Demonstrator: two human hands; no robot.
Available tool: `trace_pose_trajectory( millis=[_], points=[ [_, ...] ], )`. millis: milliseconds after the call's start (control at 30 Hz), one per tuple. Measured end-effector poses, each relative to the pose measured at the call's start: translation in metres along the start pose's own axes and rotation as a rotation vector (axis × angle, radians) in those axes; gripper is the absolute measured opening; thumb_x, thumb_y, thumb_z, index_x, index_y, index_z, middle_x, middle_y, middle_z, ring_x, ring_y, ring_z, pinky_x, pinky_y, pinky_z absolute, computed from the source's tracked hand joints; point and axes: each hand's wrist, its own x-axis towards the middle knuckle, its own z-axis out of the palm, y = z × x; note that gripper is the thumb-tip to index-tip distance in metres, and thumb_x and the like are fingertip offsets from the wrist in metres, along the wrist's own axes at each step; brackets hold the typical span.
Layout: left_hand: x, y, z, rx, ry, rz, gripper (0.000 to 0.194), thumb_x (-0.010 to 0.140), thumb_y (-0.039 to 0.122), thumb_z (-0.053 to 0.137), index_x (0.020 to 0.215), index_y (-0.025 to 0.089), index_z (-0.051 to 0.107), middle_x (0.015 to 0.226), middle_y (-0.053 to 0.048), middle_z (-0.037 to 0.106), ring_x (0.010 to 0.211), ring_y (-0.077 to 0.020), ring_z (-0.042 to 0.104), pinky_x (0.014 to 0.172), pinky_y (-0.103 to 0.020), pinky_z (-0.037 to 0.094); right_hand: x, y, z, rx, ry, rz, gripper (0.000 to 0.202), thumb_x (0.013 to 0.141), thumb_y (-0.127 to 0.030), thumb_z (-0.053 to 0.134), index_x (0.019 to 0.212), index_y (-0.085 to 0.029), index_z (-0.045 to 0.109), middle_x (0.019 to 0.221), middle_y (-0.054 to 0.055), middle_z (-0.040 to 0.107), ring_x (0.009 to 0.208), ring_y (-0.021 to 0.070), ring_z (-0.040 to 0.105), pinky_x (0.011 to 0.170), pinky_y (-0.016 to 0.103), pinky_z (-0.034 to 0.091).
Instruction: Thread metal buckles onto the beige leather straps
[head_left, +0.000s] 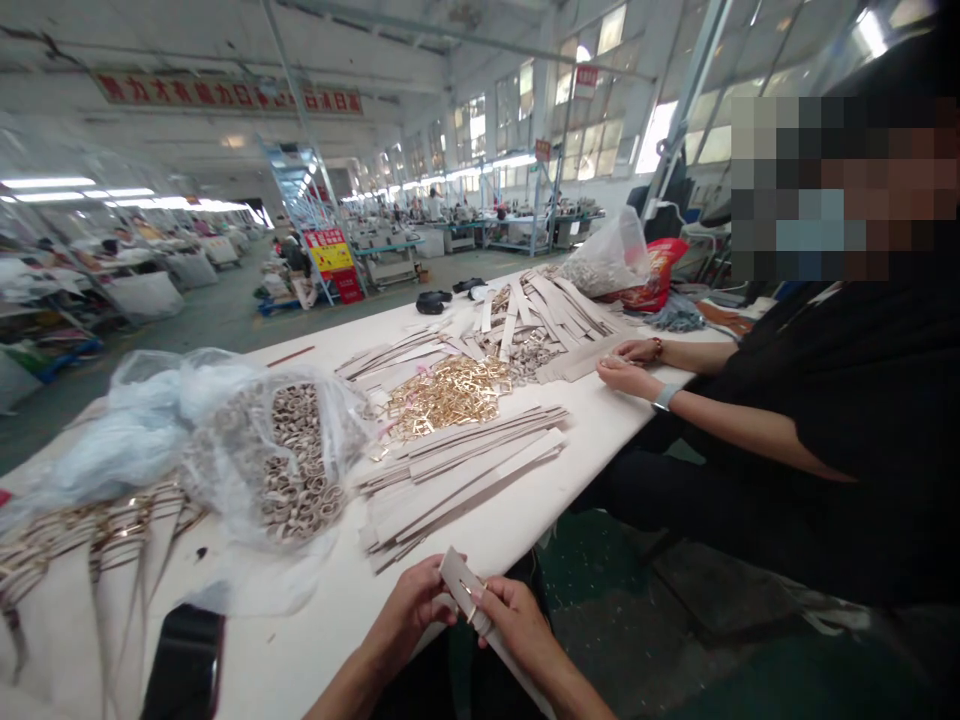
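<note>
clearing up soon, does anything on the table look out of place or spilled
Mildly: the black phone, not a strap part, lies on the table beside the beige straps. The gold buckles form a loose heap, with a few strayed toward the clear bag, though that may be deliberate.

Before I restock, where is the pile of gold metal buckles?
The buckle pile lies near the head view's centre, right of the clear plastic bag of beige loops.
</note>
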Motion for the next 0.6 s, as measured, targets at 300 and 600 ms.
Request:
trace_pose_trajectory(
  millis=[300,600],
  points=[
    [0.003,-0.041,-0.012,0.258,0.198,0.057,0.041,0.063,0.047,0.074,0.087,0.014,0.070,0.065,-0.006,0.064,0.048,-0.0132,0.049,0.047,-0.026,0.040,0.006,0.032,0.006,-0.051,-0.085,0.002,0.058,0.068,-0.071,0.057,0.070,-0.013,0.060,0.057,0.002,0.053,0.045,0.0101,0.046,0.044,0.024,0.041],
    [-0.010,-0.038,-0.010,0.419,0.114,0.175,0.047,0.079,0.049,0.059,0.118,0.024,0.061,0.092,-0.007,0.064,0.069,-0.0163,0.054,0.061,-0.027,0.044,0.014,0.036,0.017,-0.118,0.093,0.003,0.061,0.064,-0.076,0.054,0.058,-0.015,0.052,0.047,-0.003,0.042,0.038,0.0074,0.034,0.036,0.020,0.025]
  ],
)
